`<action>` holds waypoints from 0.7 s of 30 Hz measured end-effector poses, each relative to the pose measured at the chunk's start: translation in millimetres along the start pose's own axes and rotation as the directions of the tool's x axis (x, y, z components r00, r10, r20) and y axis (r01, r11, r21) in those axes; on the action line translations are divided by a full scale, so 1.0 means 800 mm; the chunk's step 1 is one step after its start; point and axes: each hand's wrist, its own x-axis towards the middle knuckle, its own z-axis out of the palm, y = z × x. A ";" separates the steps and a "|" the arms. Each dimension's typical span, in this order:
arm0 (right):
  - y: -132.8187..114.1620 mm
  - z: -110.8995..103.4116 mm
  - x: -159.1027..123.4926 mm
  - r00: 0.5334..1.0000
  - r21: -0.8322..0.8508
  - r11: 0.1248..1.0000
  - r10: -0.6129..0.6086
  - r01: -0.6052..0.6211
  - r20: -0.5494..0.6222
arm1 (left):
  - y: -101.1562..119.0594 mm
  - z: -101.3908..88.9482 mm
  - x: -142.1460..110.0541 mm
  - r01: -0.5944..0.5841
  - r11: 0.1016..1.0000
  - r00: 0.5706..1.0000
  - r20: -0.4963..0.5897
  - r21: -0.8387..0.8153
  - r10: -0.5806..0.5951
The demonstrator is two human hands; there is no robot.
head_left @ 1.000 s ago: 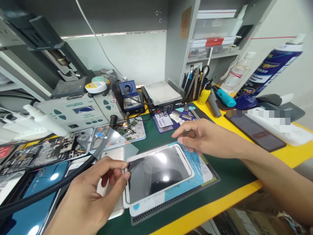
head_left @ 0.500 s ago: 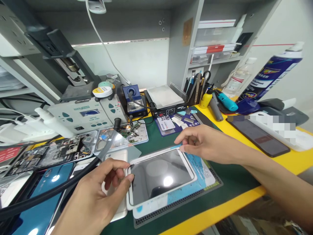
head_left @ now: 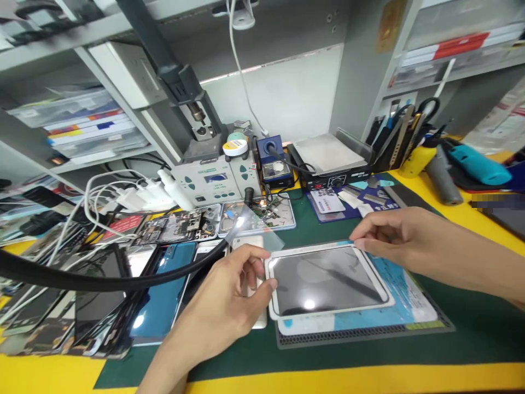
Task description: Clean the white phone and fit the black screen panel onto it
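A white-framed phone [head_left: 328, 314] lies screen up on a blue and white printed mat [head_left: 410, 298]. On its face sits a thin, dark-edged sheet, apparently a glass screen protector [head_left: 315, 279]; its dark outline shows near the right end. My left hand [head_left: 233, 290] grips the left end, thumb and forefinger bent around the edge. At the far right corner, my right hand [head_left: 394, 235] has thumb and forefinger pinched on the sheet's edge. Partly behind my left hand lie a pale phone shell [head_left: 248, 241] and a clear film [head_left: 268, 235].
Trays of phone parts [head_left: 283, 210], a blue phone back [head_left: 164, 290] and stacked screens [head_left: 98, 290] crowd the left. A black hose [head_left: 123, 282] crosses in front of them. Behind stand a soldering station [head_left: 217, 183], a heating plate [head_left: 328, 158] and a tool holder [head_left: 394, 142].
My view has swung left, so the work appears further right. The sheet's dark outline sits closer to the phone's frame. My right fingertips have come down to the corner; my left hand keeps its grip.
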 end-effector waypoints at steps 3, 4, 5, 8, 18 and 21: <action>-0.002 0.000 -0.001 1.000 -0.002 1.000 0.030 -0.030 0.008 | 0.001 0.000 -0.001 -0.003 1.000 1.000 0.010 0.025 0.002; -0.002 0.000 -0.001 0.999 -0.004 0.999 0.037 -0.037 0.009 | 0.001 0.001 -0.001 -0.006 1.000 1.000 0.009 0.027 0.006; -0.001 0.000 -0.002 0.999 -0.006 0.999 0.040 -0.040 0.008 | 0.002 0.001 -0.001 -0.010 1.000 1.000 0.003 0.026 0.010; 0.001 0.001 -0.001 0.999 -0.005 0.999 0.033 -0.033 0.001 | 0.003 0.004 0.002 -0.012 1.000 0.999 -0.038 0.008 0.012; 0.017 0.006 0.010 0.998 -0.044 0.998 -0.042 0.039 -0.053 | -0.004 0.016 0.020 0.062 0.989 0.981 -0.177 -0.134 -0.085; 0.009 0.004 0.007 0.998 -0.052 0.997 -0.053 0.051 -0.037 | -0.005 0.016 0.023 0.073 0.987 0.978 -0.184 -0.140 -0.099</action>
